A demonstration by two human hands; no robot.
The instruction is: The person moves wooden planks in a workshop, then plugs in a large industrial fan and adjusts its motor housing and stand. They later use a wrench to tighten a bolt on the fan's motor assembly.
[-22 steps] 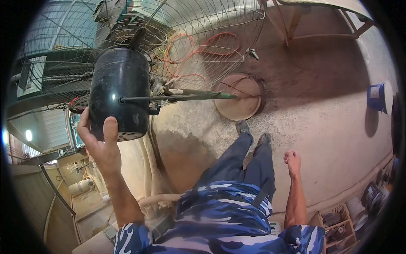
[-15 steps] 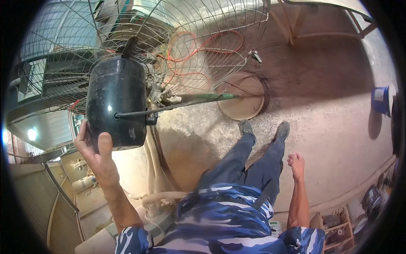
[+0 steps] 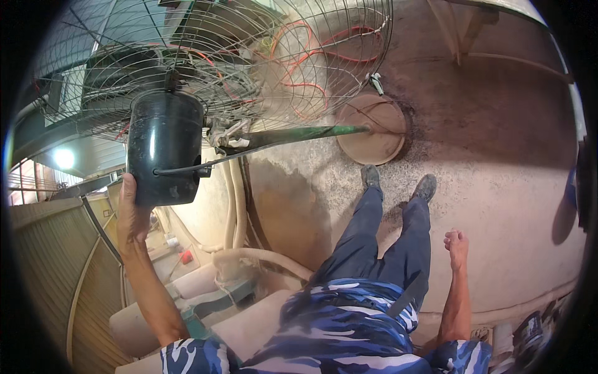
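At the left stands a large pedestal fan with a round wire cage (image 3: 280, 68), a black cylindrical motor housing (image 3: 163, 149) and a green pole (image 3: 311, 133) that runs to a round base on the floor. My left hand (image 3: 132, 218) grips the housing's near end. One digit shows along its left side, and the other fingers are mostly hidden behind it. A black cable (image 3: 187, 168) comes out of the housing. My right hand (image 3: 456, 246) hangs at my right side with its fingers curled in, and nothing shows in it.
The round base (image 3: 372, 128) lies just ahead of my feet. Red hose (image 3: 299, 68) is looped on the floor beyond the cage. Thick beige hoses (image 3: 261, 252) run at my left, near a corrugated panel (image 3: 53, 268). A wooden frame (image 3: 458, 31) stands far right.
The view has shifted, and the blue bucket at the right has nearly left it. My left hand stays at the motor housing, its fingers now mostly hidden. My right hand remains curled at my side.
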